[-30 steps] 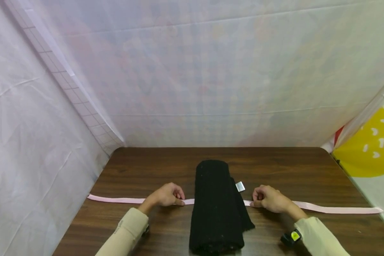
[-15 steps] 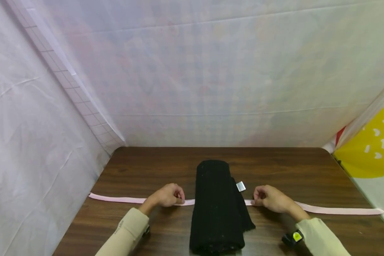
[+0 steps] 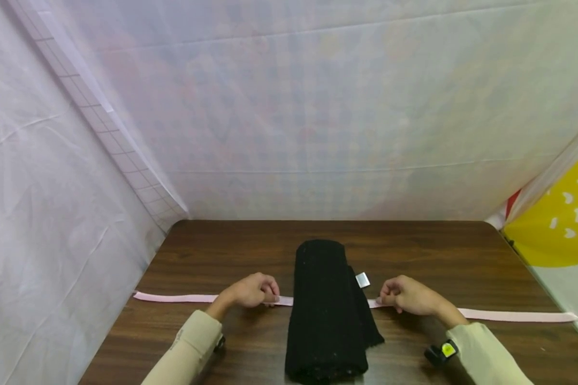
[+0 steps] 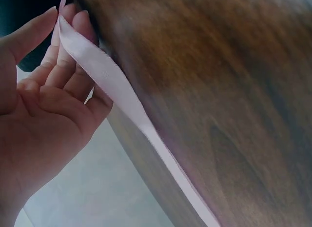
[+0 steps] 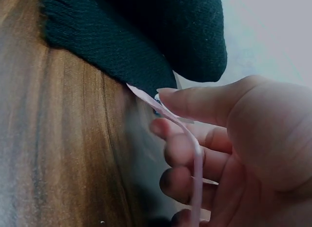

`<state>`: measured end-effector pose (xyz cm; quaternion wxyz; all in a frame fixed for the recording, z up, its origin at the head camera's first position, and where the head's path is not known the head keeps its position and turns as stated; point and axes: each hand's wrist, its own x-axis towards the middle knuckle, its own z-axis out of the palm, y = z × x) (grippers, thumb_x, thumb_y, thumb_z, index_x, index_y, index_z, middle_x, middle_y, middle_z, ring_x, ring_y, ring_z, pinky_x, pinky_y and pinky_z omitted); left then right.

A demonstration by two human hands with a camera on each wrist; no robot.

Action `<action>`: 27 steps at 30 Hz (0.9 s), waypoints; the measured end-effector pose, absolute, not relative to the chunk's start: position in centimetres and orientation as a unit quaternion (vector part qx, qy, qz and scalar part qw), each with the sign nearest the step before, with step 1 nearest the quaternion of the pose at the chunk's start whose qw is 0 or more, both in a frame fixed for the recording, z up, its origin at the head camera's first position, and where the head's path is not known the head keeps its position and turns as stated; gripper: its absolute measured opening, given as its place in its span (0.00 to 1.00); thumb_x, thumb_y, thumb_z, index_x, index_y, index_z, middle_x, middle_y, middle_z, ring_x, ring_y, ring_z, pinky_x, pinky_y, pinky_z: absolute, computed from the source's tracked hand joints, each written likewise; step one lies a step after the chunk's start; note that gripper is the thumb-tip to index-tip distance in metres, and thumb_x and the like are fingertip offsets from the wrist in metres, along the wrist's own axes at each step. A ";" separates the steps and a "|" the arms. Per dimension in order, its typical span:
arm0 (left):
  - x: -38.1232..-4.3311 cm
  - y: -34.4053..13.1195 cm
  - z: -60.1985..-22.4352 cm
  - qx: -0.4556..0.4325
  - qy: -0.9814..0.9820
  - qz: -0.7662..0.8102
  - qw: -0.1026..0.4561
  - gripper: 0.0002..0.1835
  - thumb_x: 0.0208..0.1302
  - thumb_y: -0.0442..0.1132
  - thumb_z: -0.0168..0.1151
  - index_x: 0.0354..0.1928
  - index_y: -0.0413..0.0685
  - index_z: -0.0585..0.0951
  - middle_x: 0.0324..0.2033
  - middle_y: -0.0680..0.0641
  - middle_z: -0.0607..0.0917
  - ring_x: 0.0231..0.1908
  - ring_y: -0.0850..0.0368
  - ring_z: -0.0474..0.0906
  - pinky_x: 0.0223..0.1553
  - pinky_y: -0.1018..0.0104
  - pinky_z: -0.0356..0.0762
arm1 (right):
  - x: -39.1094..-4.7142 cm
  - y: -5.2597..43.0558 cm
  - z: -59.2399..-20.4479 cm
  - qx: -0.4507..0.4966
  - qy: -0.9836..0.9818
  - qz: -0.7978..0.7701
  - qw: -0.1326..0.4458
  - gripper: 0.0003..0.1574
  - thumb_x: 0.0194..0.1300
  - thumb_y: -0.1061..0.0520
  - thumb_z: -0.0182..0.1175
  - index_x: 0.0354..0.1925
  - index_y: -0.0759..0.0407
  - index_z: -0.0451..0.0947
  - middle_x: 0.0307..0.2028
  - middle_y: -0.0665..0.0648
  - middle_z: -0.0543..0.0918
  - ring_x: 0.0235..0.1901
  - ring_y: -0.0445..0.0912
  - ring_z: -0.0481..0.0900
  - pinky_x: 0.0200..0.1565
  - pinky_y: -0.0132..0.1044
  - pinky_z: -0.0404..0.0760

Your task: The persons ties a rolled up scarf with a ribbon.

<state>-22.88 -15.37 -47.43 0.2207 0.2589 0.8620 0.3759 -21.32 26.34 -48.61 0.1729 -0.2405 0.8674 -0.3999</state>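
Observation:
A rolled black knit scarf (image 3: pixel 320 310) lies lengthwise on the wooden table, its loose flap with a white label (image 3: pixel 363 280) spread to the right. Beneath it runs a long pink ribbon (image 3: pixel 183 298), which comes out on both sides. My left hand (image 3: pixel 252 290) pinches the ribbon just left of the roll; in the left wrist view the ribbon (image 4: pixel 105 73) twists away from the thumb and fingertips. On the other side, close to the flap, my right hand (image 3: pixel 411 295) pinches the ribbon between thumb and forefinger. The stretch under the scarf is hidden.
The brown wooden table (image 3: pixel 231 240) ends at a white curtain (image 3: pixel 318 133) behind, with another white sheet (image 3: pixel 43 256) along the left. A yellow printed shape (image 3: pixel 554 224) shows beyond the right edge. The ribbon's ends reach near both table sides.
Both hands have shifted only slightly, the right one a little toward the scarf with its fingers re-placed on the ribbon. The scarf has stayed put.

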 end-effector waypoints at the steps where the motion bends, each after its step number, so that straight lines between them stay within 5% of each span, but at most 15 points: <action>1: -22.9 -15.4 -47.4 0.257 0.862 0.376 0.223 0.03 0.67 0.29 0.60 0.35 0.40 0.82 0.24 0.45 0.84 0.24 0.60 0.74 0.26 0.71 0.71 | -21.3 26.3 -48.6 -0.241 0.871 -0.394 0.170 0.08 0.65 0.59 0.63 0.28 0.59 0.80 0.19 0.46 0.75 0.19 0.35 0.70 0.22 0.28 0.66; 13: -22.8 -15.4 -47.4 0.239 0.876 0.346 0.237 0.14 0.69 0.45 0.62 0.30 0.44 0.85 0.16 0.57 0.73 0.18 0.65 0.66 0.21 0.72 0.63 | -21.2 26.2 -48.4 -0.210 0.871 -0.396 0.199 0.15 0.65 0.56 0.63 0.23 0.61 0.82 0.17 0.43 0.69 0.18 0.35 0.59 0.20 0.28 0.57; 27: -22.7 -15.1 -46.7 0.223 0.843 0.417 0.259 0.12 0.71 0.39 0.59 0.35 0.36 0.84 0.20 0.42 0.83 0.14 0.64 0.65 0.15 0.72 0.60 | -21.1 26.6 -47.9 -0.234 0.837 -0.433 0.239 0.14 0.68 0.60 0.59 0.26 0.66 0.82 0.11 0.44 0.68 0.10 0.33 0.64 0.15 0.27 0.62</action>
